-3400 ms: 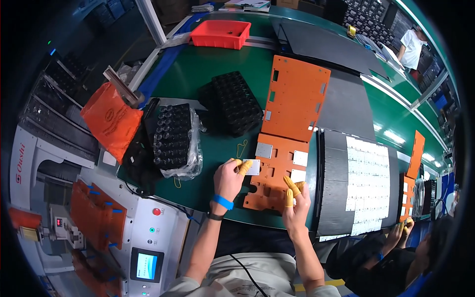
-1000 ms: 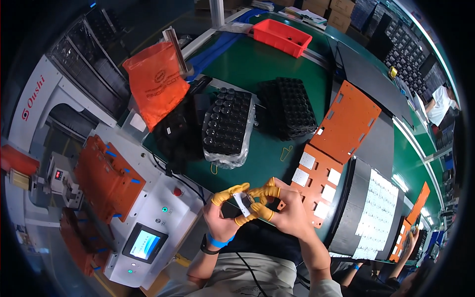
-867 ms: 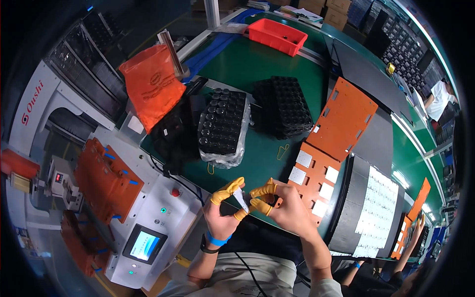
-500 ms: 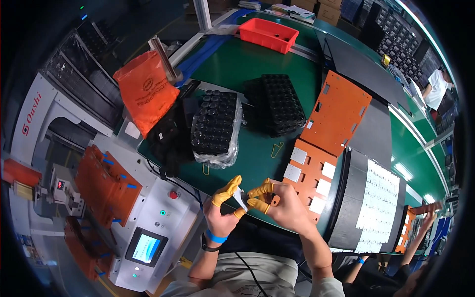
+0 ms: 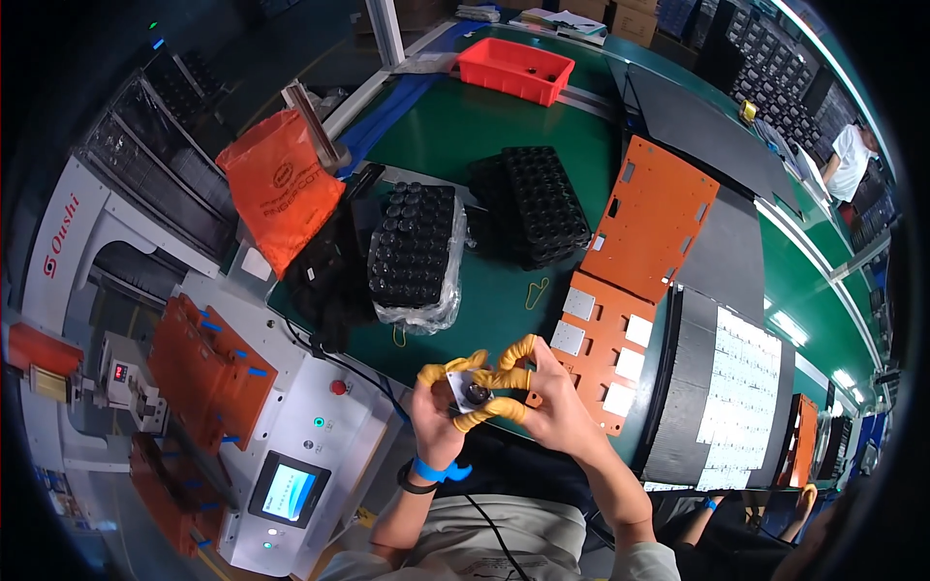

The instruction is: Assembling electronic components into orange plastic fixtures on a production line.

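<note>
Left hand and right hand raised together just below the middle of the frame, both wearing yellow fingertip covers, both pinching one small square part with a dark round centre. Left fingertips clamped on its left and top edges, right fingertips on its right and lower edges; part held above the near edge of the green bench, clear of the surface. Blue band around the left wrist.

Just right of the hands, lying on the bench: an orange slotted plate carrying pale square pieces, and above it a larger orange panel. Further right, a black sheet with a grid of white labels.

Above the hands, at frame centre: a black tray of round cells in clear wrap, beside it a second black tray. Upper left, an orange plastic bag. Top centre, a red bin. Lower left, a white machine console with a small blue screen.
</note>
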The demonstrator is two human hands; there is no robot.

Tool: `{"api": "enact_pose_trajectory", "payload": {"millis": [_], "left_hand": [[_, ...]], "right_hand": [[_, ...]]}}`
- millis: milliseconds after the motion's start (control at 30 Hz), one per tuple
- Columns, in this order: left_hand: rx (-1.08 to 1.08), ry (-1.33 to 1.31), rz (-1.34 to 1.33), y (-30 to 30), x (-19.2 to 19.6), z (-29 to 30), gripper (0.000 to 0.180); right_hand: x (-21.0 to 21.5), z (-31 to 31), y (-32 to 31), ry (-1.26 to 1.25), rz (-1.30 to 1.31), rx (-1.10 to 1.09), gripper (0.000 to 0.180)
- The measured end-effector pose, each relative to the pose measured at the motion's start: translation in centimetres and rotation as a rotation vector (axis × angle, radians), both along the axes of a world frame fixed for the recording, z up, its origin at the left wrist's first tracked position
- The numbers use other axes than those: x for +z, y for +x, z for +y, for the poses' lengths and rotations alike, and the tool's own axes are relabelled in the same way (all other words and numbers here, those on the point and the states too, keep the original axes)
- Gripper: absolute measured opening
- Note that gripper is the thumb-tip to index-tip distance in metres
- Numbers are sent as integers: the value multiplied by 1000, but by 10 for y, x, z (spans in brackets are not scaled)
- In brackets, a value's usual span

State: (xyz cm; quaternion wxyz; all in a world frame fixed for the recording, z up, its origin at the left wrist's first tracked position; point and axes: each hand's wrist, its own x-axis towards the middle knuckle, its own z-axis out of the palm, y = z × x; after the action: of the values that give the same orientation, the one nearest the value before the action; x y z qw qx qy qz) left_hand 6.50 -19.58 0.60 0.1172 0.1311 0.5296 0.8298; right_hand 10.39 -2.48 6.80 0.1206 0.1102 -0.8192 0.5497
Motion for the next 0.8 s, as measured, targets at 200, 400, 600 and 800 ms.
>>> {"api": "enact_pose_trajectory", "payload": {"millis": [200, 400, 600, 800], "left_hand": [[-619, 499, -614, 9, -16, 7, 77], [-398, 43, -153, 1, -6, 16, 72], [-98, -561, 465, 2, 2, 27, 28], [31, -683, 412, -9, -19, 61, 18]], "right_hand": [[-19, 0, 6, 263, 212, -139, 41], [-34, 20, 25, 425, 276, -282, 37], [-32, 31, 49, 548, 36, -235, 32], [-43, 47, 67, 420, -6, -508, 37]]}}
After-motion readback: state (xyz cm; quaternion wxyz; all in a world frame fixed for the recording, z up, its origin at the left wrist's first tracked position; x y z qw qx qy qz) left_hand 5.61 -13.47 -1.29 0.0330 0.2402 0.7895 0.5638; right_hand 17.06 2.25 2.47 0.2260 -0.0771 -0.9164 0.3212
